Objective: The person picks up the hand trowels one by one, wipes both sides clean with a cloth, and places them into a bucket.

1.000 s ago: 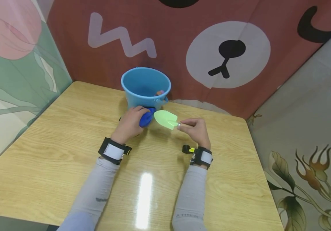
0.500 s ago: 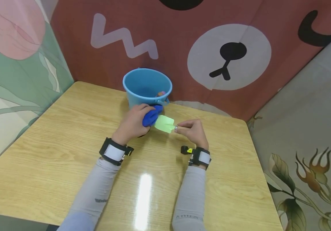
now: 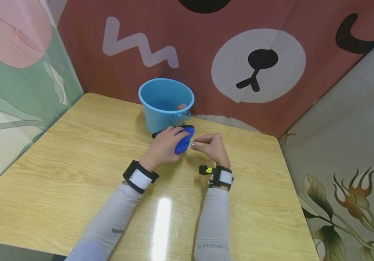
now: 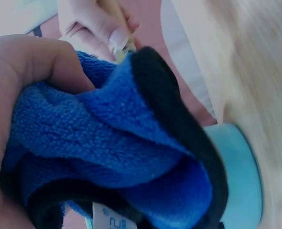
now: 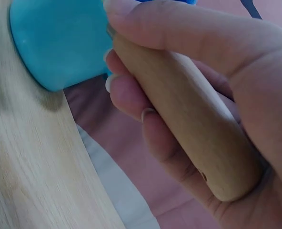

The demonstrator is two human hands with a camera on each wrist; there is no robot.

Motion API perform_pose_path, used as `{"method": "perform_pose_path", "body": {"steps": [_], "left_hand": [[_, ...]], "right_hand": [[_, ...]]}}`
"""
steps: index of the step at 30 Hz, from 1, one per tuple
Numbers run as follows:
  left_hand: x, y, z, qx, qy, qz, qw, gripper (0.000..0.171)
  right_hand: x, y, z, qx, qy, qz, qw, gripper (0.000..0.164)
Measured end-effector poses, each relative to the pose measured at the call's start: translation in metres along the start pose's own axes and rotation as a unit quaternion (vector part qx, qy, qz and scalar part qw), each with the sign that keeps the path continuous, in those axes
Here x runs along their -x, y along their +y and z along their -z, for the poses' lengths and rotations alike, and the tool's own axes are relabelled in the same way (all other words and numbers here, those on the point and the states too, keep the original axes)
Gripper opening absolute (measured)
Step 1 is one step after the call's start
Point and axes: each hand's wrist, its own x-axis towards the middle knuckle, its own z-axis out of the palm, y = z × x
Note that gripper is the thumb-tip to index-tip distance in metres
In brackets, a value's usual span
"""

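My left hand grips a blue cloth with black edging and a white tag, bunched in its fingers. The cloth is folded over the blade of a small trowel, which it hides in the head view. My right hand holds the trowel by its wooden handle, thumb and fingers curled round it. Only the metal collar and a sliver of green show between the cloth and my right fingertips. Both hands are above the table, in front of the blue bucket.
The bucket stands at the back of the wooden table, against a red wall hanging. Inside it lies a small orange and pink thing, too small to make out. A patterned curtain hangs along the right side.
My left hand has moved right with the cloth, covering the green trowel blade that was visible before. My right hand, still holding the handle, has shifted slightly left.
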Motion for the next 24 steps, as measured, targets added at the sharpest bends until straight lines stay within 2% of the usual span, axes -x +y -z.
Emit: {"method": "perform_pose_path", "body": {"steps": [6, 12, 24], "left_hand": [[-0.002, 0.007, -0.013, -0.044, -0.032, -0.007, 0.9985, 0.064], [0.0, 0.013, -0.022, -0.064, -0.041, 0.005, 0.9971, 0.062], [-0.001, 0.016, -0.026, -0.082, -0.056, 0.019, 0.9949, 0.06]], "right_hand": [[0.001, 0.0, 0.002, 0.002, 0.002, 0.012, 1.0, 0.023], [0.001, 0.001, 0.002, -0.003, 0.002, 0.024, 1.0, 0.021], [0.0, 0.008, 0.002, -0.013, 0.002, 0.021, 1.0, 0.021]]}}
